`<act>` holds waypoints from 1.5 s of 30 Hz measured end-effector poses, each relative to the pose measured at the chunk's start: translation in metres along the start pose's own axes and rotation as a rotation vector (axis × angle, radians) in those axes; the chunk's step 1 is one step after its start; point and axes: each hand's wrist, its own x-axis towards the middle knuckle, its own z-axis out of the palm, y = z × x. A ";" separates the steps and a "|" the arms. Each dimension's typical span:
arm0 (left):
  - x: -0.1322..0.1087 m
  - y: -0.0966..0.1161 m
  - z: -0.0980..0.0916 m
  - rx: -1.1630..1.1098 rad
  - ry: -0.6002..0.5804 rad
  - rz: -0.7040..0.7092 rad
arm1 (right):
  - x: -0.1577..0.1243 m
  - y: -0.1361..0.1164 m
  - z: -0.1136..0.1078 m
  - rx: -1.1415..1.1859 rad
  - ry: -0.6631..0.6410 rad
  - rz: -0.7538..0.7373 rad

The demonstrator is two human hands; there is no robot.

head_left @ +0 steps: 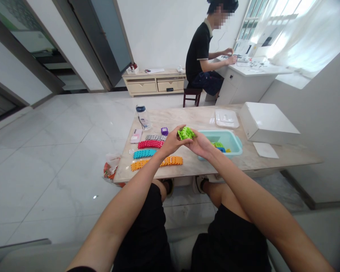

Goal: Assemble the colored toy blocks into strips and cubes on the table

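Observation:
Above the table, my left hand (173,142) and my right hand (201,144) are closed round a cluster of bright green plastic building pieces (186,133). Its exact shape is partly hidden by my fingers. Below and left of my left hand lie strips of joined pieces: grey (155,138), red (150,144), teal (144,153) and orange (172,161). My left forearm covers part of the orange one. A purple cube (164,131) of similar pieces stands behind the grey strip. Beside my right hand is a light teal tub (235,145) holding green, blue and yellow pieces.
A water bottle (142,118), a pink phone (136,136) and a small white piece (131,151) are on the left of the marble-patterned table (181,113). A clear lidded container (226,118), a white box (268,122) and paper (265,150) lie right. Another person (200,49) sits at a far desk.

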 end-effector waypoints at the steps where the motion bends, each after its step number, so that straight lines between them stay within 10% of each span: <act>1: -0.001 0.000 -0.002 0.017 -0.005 -0.006 | 0.001 0.000 -0.002 -0.006 -0.009 0.006; 27: -0.006 -0.008 0.014 0.075 -0.125 0.061 | 0.004 0.014 -0.014 -0.048 0.183 0.049; 45: 0.040 -0.003 0.109 0.235 -0.056 0.024 | -0.020 -0.035 -0.083 -0.062 0.212 -0.135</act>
